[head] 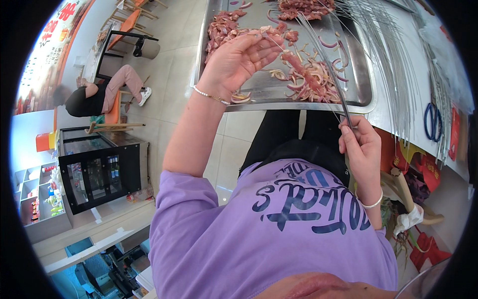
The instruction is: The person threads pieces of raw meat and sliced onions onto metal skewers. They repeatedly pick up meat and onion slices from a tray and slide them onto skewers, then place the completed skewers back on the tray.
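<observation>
My right hand (360,140), in front of the tray's near right corner, grips a bundle of thin metal skewers (330,67) that points away over the tray. One skewer at its left slants apart, with raw meat pieces (310,80) threaded along it. My left hand (242,56) is palm up over the steel tray (248,107), its thumb and fingers at a small piece of meat (267,30) by that skewer's tip. Beneath the threaded meat lies a heap of sliced red onion (323,91). Raw meat (224,28) is piled at the tray's left side, and more meat (306,8) at its far side.
Many loose metal skewers (396,74) lie on the white table right of the tray, near blue-handled scissors (433,121) and a plastic bag (450,63). A seated person (93,95) is at another table on the left, beyond a glass-doored cabinet (99,175).
</observation>
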`<act>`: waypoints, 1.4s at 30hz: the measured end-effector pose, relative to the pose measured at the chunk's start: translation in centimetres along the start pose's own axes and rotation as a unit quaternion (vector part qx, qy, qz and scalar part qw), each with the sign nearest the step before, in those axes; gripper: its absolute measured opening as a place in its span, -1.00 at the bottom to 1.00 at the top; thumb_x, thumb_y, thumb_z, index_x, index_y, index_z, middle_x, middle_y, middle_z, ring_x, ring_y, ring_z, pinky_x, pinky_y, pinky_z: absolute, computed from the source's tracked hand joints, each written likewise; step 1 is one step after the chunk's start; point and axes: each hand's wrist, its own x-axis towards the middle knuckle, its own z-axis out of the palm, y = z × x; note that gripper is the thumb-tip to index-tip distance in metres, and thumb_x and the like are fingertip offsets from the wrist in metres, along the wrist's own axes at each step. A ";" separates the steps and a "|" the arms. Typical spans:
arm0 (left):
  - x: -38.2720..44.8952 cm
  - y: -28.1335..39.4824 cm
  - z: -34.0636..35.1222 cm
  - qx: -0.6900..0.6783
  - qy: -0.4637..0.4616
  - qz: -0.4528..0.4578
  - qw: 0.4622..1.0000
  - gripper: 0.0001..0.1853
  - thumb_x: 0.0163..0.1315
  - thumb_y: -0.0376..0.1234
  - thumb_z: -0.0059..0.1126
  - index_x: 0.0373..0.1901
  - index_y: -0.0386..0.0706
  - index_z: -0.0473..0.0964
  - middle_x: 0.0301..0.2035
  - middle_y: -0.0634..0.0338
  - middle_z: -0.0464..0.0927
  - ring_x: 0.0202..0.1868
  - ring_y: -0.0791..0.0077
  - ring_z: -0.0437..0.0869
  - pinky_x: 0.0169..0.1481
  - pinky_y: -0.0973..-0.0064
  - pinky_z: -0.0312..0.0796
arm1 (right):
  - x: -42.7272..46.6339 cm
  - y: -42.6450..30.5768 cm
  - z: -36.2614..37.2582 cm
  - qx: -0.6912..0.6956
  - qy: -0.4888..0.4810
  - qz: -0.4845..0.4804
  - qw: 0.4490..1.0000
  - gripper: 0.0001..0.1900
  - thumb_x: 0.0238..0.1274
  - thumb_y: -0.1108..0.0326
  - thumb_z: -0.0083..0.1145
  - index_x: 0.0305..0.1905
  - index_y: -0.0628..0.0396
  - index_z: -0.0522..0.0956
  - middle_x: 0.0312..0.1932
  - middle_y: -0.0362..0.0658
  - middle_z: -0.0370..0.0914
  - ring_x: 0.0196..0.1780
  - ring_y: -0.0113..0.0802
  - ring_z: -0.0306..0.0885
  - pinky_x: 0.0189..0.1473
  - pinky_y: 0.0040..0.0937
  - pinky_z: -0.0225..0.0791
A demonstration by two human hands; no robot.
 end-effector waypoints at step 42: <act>-0.4 -5.5 3.4 -0.144 0.043 0.139 0.979 -0.80 0.48 -0.30 0.09 0.01 -0.18 0.56 -0.12 0.15 0.68 0.04 0.34 0.68 0.15 0.37 0.50 | -0.2 0.9 1.3 0.017 0.025 -0.007 1.000 -0.96 0.47 0.53 0.04 -0.10 0.26 0.49 -0.43 -0.31 0.45 -0.48 -0.66 0.36 -0.44 -0.65 0.22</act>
